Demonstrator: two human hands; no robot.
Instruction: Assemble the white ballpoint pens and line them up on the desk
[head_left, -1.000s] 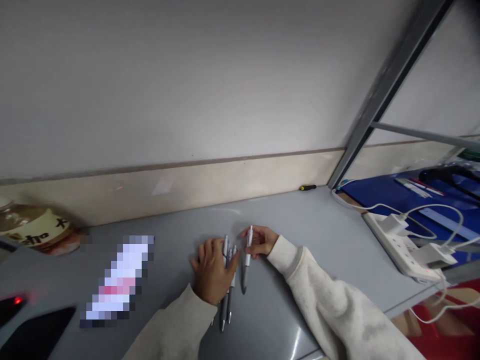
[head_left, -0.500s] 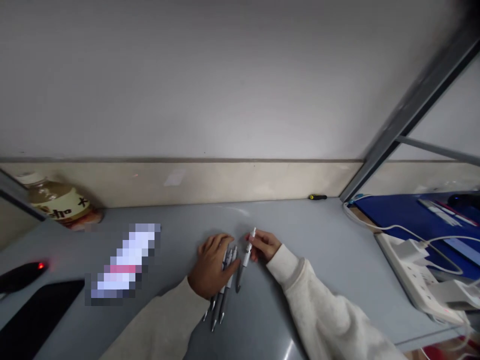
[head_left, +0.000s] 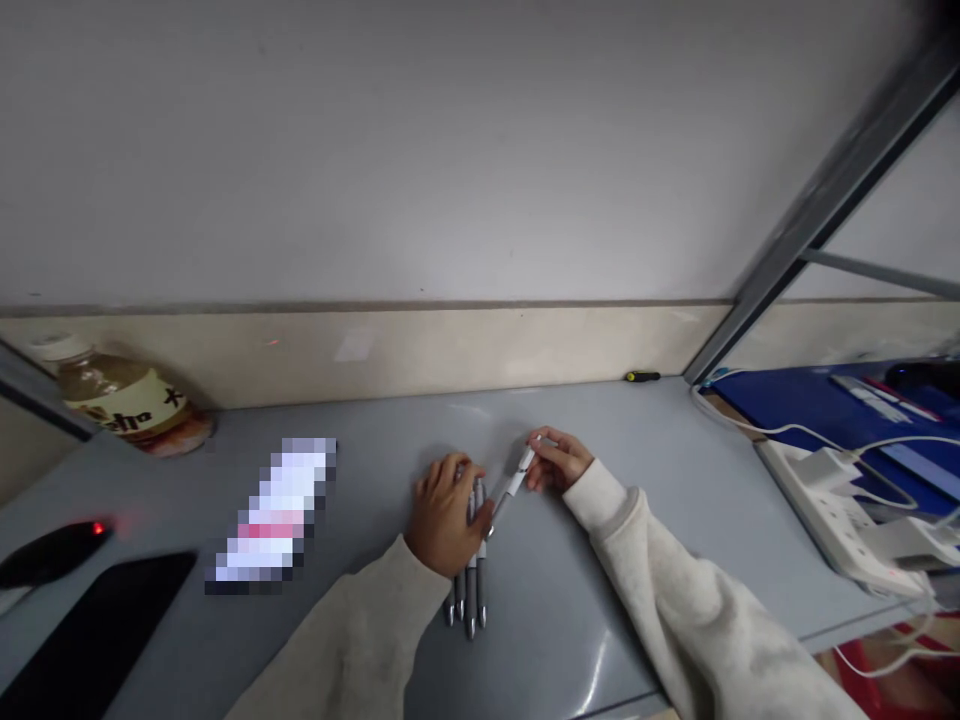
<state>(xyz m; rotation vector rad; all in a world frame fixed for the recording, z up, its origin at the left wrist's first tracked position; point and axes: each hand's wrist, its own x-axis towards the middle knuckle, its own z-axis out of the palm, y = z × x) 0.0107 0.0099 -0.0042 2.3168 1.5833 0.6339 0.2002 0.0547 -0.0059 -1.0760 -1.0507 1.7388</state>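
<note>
My left hand is curled over a bunch of grey and white pens on the desk. Its thumb presses along their right side, and the palm hides their middle parts. The silver tips of the pens point toward me. To the right, my right hand pinches a single white and grey pen near its upper end. This pen slants down to the left, and its tip comes close to my left thumb; whether they touch I cannot tell.
On the grey desk lie a blurred-out phone, a black flat object and a dark device with a red light. A bottle stands back left. A power strip with cables lies right, a yellow-black tool by the wall.
The bunch of pens has turned from slanted to nearly straight toward me under my left hand. The pen in my right hand leans more, its tip nearer my left thumb. The view has shifted slightly.
</note>
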